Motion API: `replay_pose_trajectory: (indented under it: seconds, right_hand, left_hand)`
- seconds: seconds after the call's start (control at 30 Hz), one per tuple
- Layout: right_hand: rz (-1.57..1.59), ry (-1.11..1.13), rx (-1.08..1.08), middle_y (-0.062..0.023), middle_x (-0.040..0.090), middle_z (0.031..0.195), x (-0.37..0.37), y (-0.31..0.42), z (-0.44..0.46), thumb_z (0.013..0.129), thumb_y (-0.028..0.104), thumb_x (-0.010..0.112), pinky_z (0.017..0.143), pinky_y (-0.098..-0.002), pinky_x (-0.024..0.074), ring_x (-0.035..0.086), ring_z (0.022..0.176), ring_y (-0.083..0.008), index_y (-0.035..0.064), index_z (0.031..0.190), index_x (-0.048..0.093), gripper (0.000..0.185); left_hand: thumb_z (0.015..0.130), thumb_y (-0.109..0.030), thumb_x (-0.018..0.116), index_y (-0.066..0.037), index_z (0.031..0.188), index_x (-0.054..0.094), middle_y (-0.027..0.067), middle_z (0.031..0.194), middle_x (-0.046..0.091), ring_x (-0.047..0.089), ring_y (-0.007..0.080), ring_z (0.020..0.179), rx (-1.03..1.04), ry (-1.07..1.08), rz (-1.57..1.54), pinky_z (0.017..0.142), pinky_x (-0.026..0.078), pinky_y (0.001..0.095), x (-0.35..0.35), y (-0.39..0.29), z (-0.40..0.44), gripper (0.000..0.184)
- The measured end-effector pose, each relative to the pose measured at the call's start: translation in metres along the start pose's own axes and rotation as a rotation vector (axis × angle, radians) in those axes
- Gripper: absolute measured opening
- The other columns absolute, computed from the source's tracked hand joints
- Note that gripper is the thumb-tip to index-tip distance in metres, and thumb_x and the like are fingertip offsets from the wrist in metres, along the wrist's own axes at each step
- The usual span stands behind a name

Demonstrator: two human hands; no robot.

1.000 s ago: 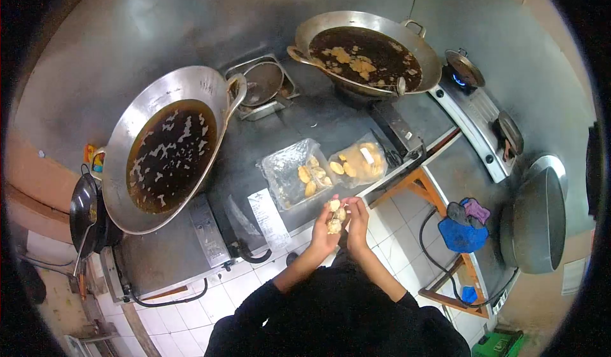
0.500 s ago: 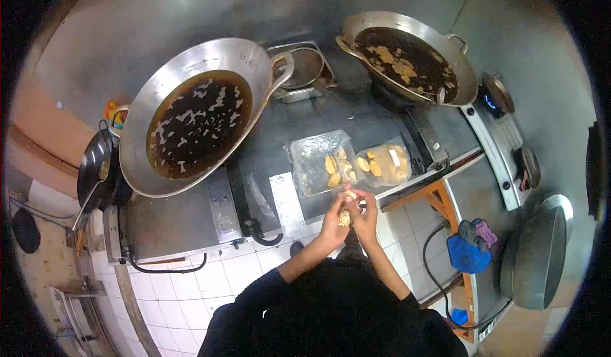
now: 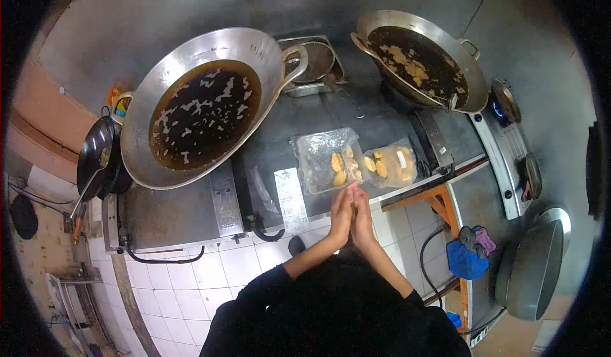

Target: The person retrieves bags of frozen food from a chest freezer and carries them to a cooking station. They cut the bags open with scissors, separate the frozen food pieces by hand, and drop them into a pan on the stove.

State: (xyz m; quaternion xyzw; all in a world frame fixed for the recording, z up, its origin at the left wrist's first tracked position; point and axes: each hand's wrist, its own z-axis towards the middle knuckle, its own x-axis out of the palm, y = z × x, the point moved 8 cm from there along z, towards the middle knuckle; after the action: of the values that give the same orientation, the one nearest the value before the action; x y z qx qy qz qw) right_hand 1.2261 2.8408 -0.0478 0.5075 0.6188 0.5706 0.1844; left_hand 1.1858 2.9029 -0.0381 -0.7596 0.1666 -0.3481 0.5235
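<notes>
"What do the hands look like on your screen?"

"I see the left hand (image 3: pixel 341 220) and the right hand (image 3: pixel 362 222) pressed palm to palm, low at the near edge of the tabletop (image 3: pixel 268 147). The fingers (image 3: pixel 347 199) are narrow and close together, tips toward the tabletop. I can't tell whether anything is between the palms."

"And the food?"

"I have yellow pieces (image 3: pixel 338 166) in the right part of a clear tray (image 3: pixel 317 156), just past the fingers. More pieces (image 3: pixel 380 168) are in a clear bag (image 3: pixel 403 166) beside the tray's right side. I can't make out whether bag and tray touch."

"Anything else around them?"

"A white paper (image 3: pixel 291 199) lies left of the tray. Farther back I've got a big pan (image 3: pixel 137 147) of dark liquid on the left, and on the right a second pan (image 3: pixel 474 88) with tan scraps (image 3: pixel 415 72) floating in it."
</notes>
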Motion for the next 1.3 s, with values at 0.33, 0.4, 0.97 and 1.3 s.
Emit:
replay_pose_trajectory:
  seconds: [0.33,0.4,0.97,1.3]
  right_hand:
    - [0.683,0.108,0.332,-0.0132,0.045,0.121,0.010,-0.006,-0.020,0.089,0.046,0.042,0.098,-0.0358,0.0349,0.046,0.110,-0.0241,0.0124,0.128,0.037,0.052]
    - [0.820,0.105,0.408,-0.0121,0.050,0.112,0.008,-0.013,-0.024,0.092,0.042,0.038,0.096,-0.0389,0.0370,0.051,0.102,-0.0235,0.0096,0.121,0.043,0.044]
    - [-0.177,-0.530,-0.254,-0.0042,0.056,0.082,-0.374,0.265,0.097,0.087,0.037,0.053,0.045,-0.0191,0.0359,0.048,0.058,-0.0084,0.0067,0.096,0.055,0.032]
    - [-1.222,-0.727,-0.509,-0.0186,0.061,0.074,-0.538,0.525,0.263,0.079,0.047,0.061,0.066,-0.0401,0.0445,0.060,0.074,-0.0293,-0.0033,0.083,0.057,0.051]
  left_hand:
    - [0.093,-0.033,0.035,-0.020,0.129,0.045,0.0116,0.124,0.037,0.031,0.0295,0.117,0.354,-0.098,1.022,0.099,0.017,0.0496,0.034,-0.020,-0.036,0.040]
    - [0.092,-0.032,0.036,-0.021,0.132,0.041,0.0113,0.127,0.034,0.030,0.0297,0.115,0.391,-0.193,1.225,0.099,0.018,0.0487,0.041,-0.019,-0.044,0.042]
    - [0.095,-0.023,0.033,-0.005,0.106,0.059,0.0061,0.103,0.060,0.053,0.0140,0.093,-0.013,0.657,0.223,0.085,0.038,0.0295,0.227,0.046,0.033,0.033]
    - [0.096,-0.030,0.031,-0.005,0.106,0.059,0.0041,0.098,0.062,0.055,0.0129,0.090,-0.223,0.623,0.388,0.082,0.040,0.0282,0.322,0.114,0.080,0.038]
